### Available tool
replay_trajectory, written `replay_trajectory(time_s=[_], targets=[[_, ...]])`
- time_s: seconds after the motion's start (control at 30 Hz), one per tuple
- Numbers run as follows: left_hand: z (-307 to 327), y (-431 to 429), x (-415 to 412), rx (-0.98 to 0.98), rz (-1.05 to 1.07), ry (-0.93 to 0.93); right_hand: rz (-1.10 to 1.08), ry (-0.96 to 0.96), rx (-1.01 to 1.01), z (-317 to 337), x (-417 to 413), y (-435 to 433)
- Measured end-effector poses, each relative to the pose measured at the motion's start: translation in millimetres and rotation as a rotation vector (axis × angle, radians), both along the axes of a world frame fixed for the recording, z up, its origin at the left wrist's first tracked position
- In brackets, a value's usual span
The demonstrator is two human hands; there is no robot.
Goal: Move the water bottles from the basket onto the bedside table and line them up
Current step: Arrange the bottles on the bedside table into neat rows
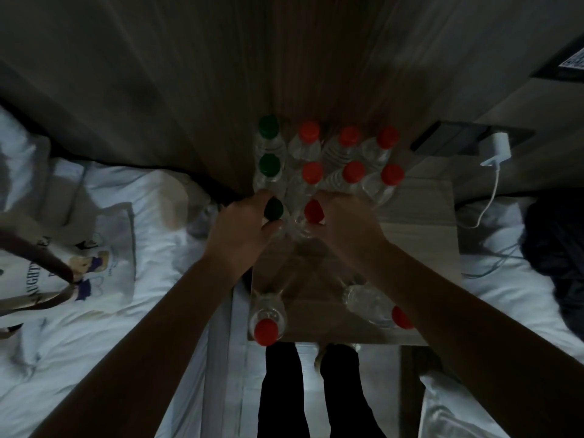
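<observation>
With eight bottles (311, 172) lined up beyond them, the left grip (243, 222) clasps a green-capped bottle (273, 208), the right grip (344, 222) a red-capped bottle (313, 210), while two stragglers (267, 330) nearer than both look unplaced.

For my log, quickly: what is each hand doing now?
Left hand: grips a green-capped bottle.
Right hand: grips a red-capped bottle.
</observation>
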State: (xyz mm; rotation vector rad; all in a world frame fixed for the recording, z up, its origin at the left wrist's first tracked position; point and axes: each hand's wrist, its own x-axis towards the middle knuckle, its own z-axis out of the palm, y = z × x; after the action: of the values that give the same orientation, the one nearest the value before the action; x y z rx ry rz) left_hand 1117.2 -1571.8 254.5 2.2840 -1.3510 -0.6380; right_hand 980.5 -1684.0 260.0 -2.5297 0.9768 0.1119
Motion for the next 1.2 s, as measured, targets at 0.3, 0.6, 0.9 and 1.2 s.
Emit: replay_trajectory(time_s=[0.3, 0.6, 0.9, 1.2], targets=[[-37.3, 12.9, -4.2, -0.143, 0.227, 0.243, -0.3, -0.185, 0.246, -25.5, -10.9, 15.9], [-64.9, -1.2, -22.6, -0.1, 0.388, 0.41, -0.574, -0.233, 0.527, -86.9, -4.6, 28.8], [-106.7, -8.5, -8.0, 0.035, 0.459, 0.647, -0.594, -0.128, 0.615, -124.0, -5.3, 20.0], [-107.7, -7.0, -3.0, -0.051, 0.295, 0.694, -0.551, -0.042, 0.605, -142.8, -3.2, 20.5]])
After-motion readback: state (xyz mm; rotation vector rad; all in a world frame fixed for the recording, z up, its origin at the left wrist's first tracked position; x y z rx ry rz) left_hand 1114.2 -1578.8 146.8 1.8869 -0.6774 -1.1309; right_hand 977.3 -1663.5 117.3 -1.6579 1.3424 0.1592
